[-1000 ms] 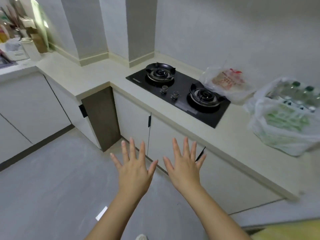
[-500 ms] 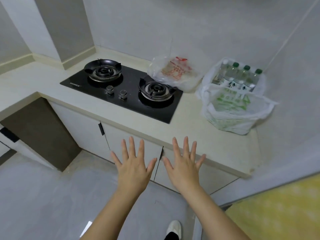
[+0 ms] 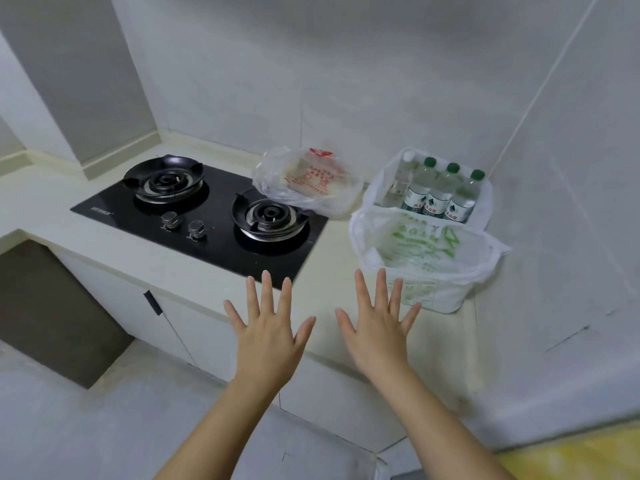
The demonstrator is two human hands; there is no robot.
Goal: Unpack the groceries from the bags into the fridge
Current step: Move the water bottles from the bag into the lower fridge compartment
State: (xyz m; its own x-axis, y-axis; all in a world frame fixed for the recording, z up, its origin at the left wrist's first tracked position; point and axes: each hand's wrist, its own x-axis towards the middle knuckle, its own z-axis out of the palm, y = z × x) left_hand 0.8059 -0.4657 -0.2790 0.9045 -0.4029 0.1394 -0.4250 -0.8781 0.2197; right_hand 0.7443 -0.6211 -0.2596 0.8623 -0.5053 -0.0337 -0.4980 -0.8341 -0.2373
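Two plastic bags sit on the cream counter to the right of the stove. The white bag with green print stands at the counter's right end against the wall and holds several green-capped water bottles. A clear bag with red print lies behind the right burner. My left hand and my right hand hover side by side in front of the counter edge, fingers spread straight, holding nothing. My right hand's fingertips overlap the green-print bag's lower front in view. No fridge is visible.
A black two-burner gas stove with two knobs is set into the counter on the left. White cabinet doors run below. A white wall closes the right side. A yellow surface shows at the bottom right.
The view has swung right and moved closer to the counter, so the bags now sit nearer and more central. Both hands stay spread and empty in the same pose.
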